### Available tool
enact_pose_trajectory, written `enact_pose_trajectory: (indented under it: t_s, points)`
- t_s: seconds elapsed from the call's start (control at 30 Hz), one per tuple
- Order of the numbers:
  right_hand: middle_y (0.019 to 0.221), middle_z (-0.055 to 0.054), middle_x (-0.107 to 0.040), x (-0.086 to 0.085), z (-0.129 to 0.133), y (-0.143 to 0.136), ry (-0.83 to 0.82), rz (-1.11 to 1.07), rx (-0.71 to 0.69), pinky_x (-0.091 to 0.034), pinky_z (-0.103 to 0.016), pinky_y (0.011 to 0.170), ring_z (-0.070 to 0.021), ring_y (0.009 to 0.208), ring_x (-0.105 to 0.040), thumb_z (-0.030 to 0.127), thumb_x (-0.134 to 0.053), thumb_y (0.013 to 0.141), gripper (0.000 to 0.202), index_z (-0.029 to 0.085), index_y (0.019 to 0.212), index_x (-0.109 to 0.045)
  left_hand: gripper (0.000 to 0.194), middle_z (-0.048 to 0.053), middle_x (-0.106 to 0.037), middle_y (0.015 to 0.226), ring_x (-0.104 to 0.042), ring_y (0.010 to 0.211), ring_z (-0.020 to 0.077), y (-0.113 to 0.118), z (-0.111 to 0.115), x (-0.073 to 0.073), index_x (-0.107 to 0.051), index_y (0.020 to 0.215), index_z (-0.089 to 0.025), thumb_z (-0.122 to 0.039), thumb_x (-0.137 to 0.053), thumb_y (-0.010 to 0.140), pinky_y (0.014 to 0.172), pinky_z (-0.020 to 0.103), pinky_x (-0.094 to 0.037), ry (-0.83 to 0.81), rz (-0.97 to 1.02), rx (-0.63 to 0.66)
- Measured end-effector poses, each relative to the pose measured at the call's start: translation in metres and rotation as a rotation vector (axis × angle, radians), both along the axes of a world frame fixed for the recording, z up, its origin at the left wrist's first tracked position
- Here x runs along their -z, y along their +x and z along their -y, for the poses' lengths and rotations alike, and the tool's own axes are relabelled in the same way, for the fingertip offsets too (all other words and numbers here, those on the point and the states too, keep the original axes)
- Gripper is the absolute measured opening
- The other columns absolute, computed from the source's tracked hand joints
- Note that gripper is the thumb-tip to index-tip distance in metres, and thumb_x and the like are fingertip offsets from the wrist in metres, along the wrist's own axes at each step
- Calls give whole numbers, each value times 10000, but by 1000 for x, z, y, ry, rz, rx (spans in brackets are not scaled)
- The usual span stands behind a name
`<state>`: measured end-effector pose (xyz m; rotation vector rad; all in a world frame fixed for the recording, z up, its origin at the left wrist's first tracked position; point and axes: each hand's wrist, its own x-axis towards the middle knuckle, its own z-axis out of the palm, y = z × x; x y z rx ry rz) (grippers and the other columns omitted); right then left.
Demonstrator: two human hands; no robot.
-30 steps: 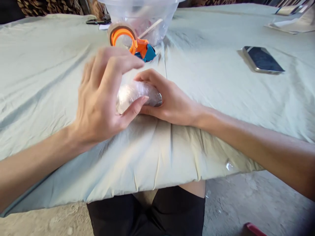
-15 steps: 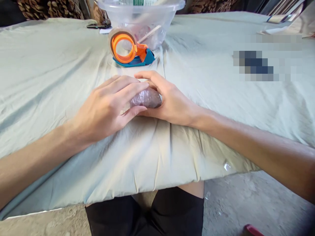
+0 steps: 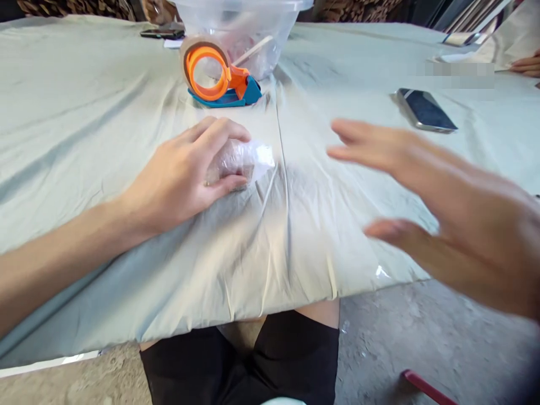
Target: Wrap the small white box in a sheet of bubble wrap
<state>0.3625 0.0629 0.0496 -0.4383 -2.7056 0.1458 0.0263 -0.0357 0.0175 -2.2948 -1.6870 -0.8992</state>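
left hand (image 3: 185,171) lay curled over a plastic-wrapped bundle (image 3: 241,160), pressing it onto the cloth-covered table (image 3: 84,124), while right hand (image 3: 455,219) hovered open and empty with fingers spread, well apart from it, a tape dispenser (image 3: 217,76) beyond the bundle.

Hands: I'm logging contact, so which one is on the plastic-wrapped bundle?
The left hand rests on the wrapped bundle; the right hand hovers open in the air, touching nothing.

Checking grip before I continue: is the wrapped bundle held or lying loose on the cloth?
Held: the left hand curls over the wrapped bundle; the right hand is off it.
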Motion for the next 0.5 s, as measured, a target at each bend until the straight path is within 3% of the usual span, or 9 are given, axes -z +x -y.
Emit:
enact_pose_trajectory:
  t_s: [0.1,0.2,0.27,0.33,0.43,0.5]
  points:
    - [1869,-100,-401,41,31,57,59,35,83,-576,-578,1308,-373,1683,-477,659,-407,1157,735,412,1842,-305,414,97,-757,1420,-752,1243,304,-1,-1,2,-642,1407,-248,-415,-784,1056,1028,411,-624,15,-47,14]
    - [1754,-166,-553,83,54,93,150,34,187,-624,-636,1235,-408,1586,-576,650,-486,1109,824,412,1856,-234,408,97,-762,1417,-753,1237,279,-1,-1,2,-633,1416,-231,-349,-782,1055,1033,384,-629,48,-79,30]
    - [1630,-181,-674,102,64,106,225,20,254,-651,-610,1189,-416,1481,-672,593,-631,1051,922,422,1854,-214,395,98,-767,1404,-755,1247,268,-1,-1,3,-630,1414,-219,-315,-777,1060,1038,374,-629,68,-97,28]
    - [1526,-162,-752,113,70,113,300,-2,297,-687,-542,1117,-407,1360,-754,470,-733,989,961,480,1831,-272,394,97,-768,1391,-755,1259,270,-1,-1,3,-625,1413,-218,-310,-781,1062,1031,376,-629,79,-113,26]
    - [1397,-87,-828,116,73,114,407,-78,291,-744,-474,943,-380,1148,-843,292,-793,907,863,599,1667,-524,434,91,-763,1377,-755,1259,292,-3,-2,4,-615,1423,-237,-343,-803,1047,1016,401,-631,98,-114,51]
    - [1345,-74,-848,116,73,111,468,-139,253,-770,-456,855,-369,1050,-866,202,-832,868,763,559,1525,-682,461,94,-759,1376,-755,1253,304,-4,-3,4,-608,1431,-248,-365,-816,1037,1016,416,-632,101,-106,70]
